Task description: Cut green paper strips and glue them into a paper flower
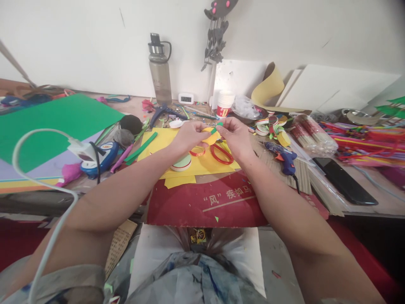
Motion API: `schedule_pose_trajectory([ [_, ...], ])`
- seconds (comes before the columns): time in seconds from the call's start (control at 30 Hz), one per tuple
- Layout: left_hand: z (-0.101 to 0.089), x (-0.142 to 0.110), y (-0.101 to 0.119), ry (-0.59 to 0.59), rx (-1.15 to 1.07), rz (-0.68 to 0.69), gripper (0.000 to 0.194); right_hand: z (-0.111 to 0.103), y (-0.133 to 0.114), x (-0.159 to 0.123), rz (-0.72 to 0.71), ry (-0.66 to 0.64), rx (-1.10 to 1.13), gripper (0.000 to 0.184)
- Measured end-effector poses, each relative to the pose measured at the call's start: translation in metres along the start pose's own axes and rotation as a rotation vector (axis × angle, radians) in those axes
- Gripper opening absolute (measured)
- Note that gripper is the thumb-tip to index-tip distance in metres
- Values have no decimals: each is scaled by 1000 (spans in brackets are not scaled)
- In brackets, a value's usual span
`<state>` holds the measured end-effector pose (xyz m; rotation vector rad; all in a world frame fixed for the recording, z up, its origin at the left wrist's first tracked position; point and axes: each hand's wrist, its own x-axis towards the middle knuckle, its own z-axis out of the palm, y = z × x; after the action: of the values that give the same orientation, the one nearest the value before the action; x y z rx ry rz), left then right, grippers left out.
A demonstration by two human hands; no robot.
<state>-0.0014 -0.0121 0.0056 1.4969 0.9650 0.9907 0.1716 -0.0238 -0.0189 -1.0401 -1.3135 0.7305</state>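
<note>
My left hand (191,136) pinches a small yellow paper piece (211,138) between thumb and fingers. My right hand (236,136) is closed on a narrow green paper strip (218,126), which lies across the top of the yellow piece. Both hands meet above yellow paper sheets (152,160). Just below them is a red loop-shaped handle (222,155), perhaps of scissors, with an orange ring (198,151) beside it. A round white-sided item with a pale green top (181,162) lies under my left wrist. Fingertips partly cover the held pieces.
A red cardboard board (205,207) forms the near edge. Left are a green sheet (63,126), a blue-white device (103,158) and its white cable (60,185). A water bottle (160,76) and paper cups (224,105) stand behind. Right are a glue gun (284,158) and phone (344,181).
</note>
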Motion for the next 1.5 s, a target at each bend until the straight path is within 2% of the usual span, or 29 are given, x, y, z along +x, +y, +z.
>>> schedule_pose_trajectory([
  [0.17,1,-2,5,11,-13,3,8,-1,1,-1,21,7,-39,33],
  [0.47,1,-2,5,47,8,52,6,0,-1,-2,49,9,-30,21],
  [0.57,-2,0,3,89,103,145,5,1,-1,-2,44,31,-38,20],
  [0.73,-11,4,2,226,468,404,11,4,1,-4,29,43,-62,25],
  [0.93,-18,2,6,233,649,551,15,6,-2,-5,68,42,-30,17],
  [1.03,-18,2,8,269,618,525,15,6,-3,-6,76,24,-20,16],
  [1.17,-18,7,7,286,369,350,14,8,0,-6,61,14,-12,14],
  [1.23,-17,8,5,287,319,335,14,10,0,-7,43,3,-9,14],
  [1.4,-21,11,-1,292,583,571,15,14,-6,-12,28,-6,22,24],
  [1.5,-27,16,-8,263,748,763,11,16,-13,-15,95,-33,90,37],
])
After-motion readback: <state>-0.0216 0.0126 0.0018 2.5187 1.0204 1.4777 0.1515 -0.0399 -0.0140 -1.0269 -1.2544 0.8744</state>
